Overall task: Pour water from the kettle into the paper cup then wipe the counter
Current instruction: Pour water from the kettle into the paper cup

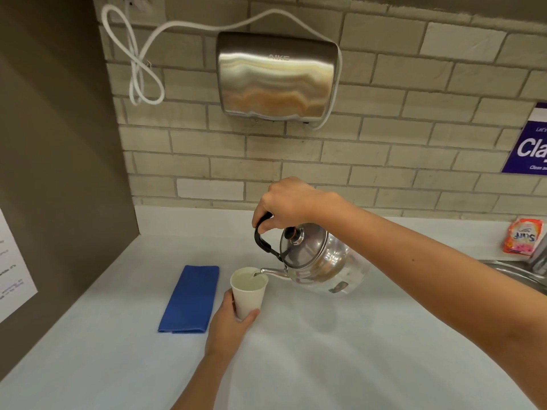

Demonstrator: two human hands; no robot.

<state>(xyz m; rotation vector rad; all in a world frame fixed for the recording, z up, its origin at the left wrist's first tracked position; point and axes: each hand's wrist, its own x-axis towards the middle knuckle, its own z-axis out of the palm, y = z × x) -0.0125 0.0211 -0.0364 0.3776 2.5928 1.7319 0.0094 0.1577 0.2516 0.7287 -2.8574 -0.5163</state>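
Near the centre of the frame, a person's right hand (pixel 288 204) is closed around the black handle of a shiny metal kettle (pixel 318 257), tipping it toward the left. The spout sits just over the rim of a white paper cup (pixel 248 291), which the left hand (pixel 229 321) grips around its lower half. The cup looks nearly full of water, so the pouring seems close to finished. A folded blue cloth (pixel 191 298) lies flat on the pale counter (pixel 325 350) just left of the cup, untouched, so the wiping is not yet begun. No spill is visible on the counter, though its pale surface would make clear water hard to spot. It is hard to tell whether the cup rests on the counter or is lifted. At the right edge, a sink (pixel 521 272) and a purple sign (pixel 529 143) are cut off.
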